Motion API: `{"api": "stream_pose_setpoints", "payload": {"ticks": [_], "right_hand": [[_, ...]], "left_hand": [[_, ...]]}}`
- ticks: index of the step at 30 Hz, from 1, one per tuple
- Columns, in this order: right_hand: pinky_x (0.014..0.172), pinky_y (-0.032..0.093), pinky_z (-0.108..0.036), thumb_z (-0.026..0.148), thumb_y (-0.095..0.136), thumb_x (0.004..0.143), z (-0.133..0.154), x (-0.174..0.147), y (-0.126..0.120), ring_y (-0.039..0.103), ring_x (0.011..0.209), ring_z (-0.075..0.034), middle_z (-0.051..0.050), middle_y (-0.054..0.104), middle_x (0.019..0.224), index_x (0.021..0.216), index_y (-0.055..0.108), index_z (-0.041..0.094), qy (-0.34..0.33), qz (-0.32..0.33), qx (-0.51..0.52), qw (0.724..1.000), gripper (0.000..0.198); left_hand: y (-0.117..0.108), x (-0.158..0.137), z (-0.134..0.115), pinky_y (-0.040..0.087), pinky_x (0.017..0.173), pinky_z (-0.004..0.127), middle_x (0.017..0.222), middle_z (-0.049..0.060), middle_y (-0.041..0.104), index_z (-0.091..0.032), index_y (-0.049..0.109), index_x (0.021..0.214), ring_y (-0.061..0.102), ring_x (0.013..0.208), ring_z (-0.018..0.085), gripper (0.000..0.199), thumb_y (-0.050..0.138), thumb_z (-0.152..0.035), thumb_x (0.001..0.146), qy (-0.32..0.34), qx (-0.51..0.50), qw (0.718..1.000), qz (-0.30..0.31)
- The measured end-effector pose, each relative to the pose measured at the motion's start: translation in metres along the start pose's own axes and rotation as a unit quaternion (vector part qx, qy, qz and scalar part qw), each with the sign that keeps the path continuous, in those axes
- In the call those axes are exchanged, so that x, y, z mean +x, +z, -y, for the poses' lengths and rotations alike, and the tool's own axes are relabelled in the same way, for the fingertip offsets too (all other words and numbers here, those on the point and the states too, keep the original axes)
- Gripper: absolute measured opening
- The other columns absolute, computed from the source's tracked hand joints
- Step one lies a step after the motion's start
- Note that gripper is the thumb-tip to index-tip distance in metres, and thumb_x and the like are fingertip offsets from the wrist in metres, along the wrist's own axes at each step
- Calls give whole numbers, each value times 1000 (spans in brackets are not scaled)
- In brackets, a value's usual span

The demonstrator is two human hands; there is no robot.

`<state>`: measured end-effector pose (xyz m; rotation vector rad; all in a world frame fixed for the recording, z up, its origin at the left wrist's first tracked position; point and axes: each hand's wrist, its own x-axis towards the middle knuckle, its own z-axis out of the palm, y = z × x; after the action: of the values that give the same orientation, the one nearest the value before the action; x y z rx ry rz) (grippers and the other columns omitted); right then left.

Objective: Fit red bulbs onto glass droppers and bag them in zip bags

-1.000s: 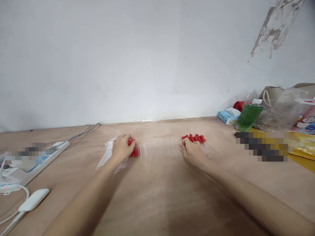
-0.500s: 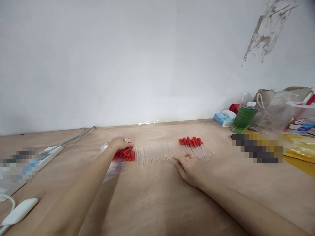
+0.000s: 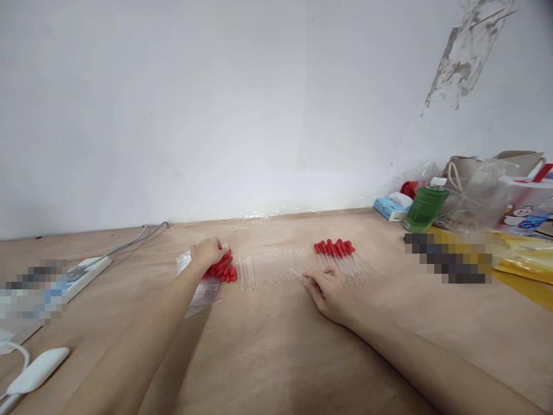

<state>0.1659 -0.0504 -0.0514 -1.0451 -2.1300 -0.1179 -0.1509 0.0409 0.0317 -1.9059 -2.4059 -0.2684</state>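
Observation:
My left hand [image 3: 208, 252] is at a pile of red rubber bulbs [image 3: 222, 268], its fingers curled and closed on a bulb at the pile's upper edge; the fingertips are partly hidden. Beneath the pile lies a clear plastic bag [image 3: 203, 294]. My right hand [image 3: 329, 293] pinches a thin clear glass tube [image 3: 296, 274], which slants up to the left from the fingertips, close to the table. Between the hands, many loose glass tubes [image 3: 263, 269] lie side by side in a row. Just beyond my right hand is a group of droppers [image 3: 341, 253], glass tubes fitted with red bulbs.
At the left are a power strip [image 3: 93, 266] with a grey cable and a white plug-like piece [image 3: 45, 369]. On the right stand a green bottle [image 3: 427, 206], a blue tissue pack [image 3: 392, 207], plastic bags and yellow packaging [image 3: 522, 259]. A wall [image 3: 259, 115] closes off the back.
My left hand has lifted slightly from the bulb pile toward its upper edge, uncovering more red bulbs. My right hand holds the same tube almost still. The view has shifted a little.

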Motion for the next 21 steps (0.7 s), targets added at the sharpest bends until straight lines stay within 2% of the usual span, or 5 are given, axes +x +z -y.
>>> {"api": "stream_pose_setpoints", "payload": {"ticks": [5, 8, 11, 16, 21], "right_hand": [[78, 34, -31, 23, 38, 88, -1, 0, 1, 58, 70, -14, -6, 67, 81, 101, 56, 16, -4, -6, 17, 1000, 24], [76, 36, -30, 21, 37, 88, -2, 0, 2, 57, 70, -14, -5, 66, 79, 102, 57, 16, -16, -6, 31, 999, 24], [74, 37, -30, 20, 38, 88, -1, 2, 2, 57, 70, -13, -4, 64, 78, 94, 59, 18, -16, -6, 44, 999, 22], [71, 37, -29, 18, 41, 86, 5, 4, -4, 56, 72, -13, -3, 63, 78, 88, 57, 19, -12, -7, 65, 998, 17], [73, 36, -31, 17, 42, 85, 9, 3, -7, 55, 68, -12, -2, 62, 77, 89, 57, 19, -26, 5, 80, 996, 16]], "left_hand": [[-18, -3, -3, 42, 66, 31, 84, 10, 66, -17, 54, 73, 60, 83, 25, 24, 49, -40, 75, 10, -71, 997, -30], [-19, -25, -13, 43, 63, 25, 87, 3, 65, -20, 47, 82, 61, 75, 16, 25, 36, -42, 83, 66, -167, 982, -55], [0, -66, -31, 43, 55, 23, 79, 2, 63, -19, 42, 85, 59, 63, 13, 21, 41, -40, 82, 167, -414, 895, -17], [42, -127, -57, 40, 57, 23, 68, -2, 55, -19, 51, 91, 53, 62, 13, 18, 51, -34, 80, 249, -396, 884, 16], [55, -140, -62, 41, 58, 23, 73, 0, 56, -19, 57, 93, 51, 64, 13, 22, 53, -35, 80, 265, -403, 875, 37]]}}
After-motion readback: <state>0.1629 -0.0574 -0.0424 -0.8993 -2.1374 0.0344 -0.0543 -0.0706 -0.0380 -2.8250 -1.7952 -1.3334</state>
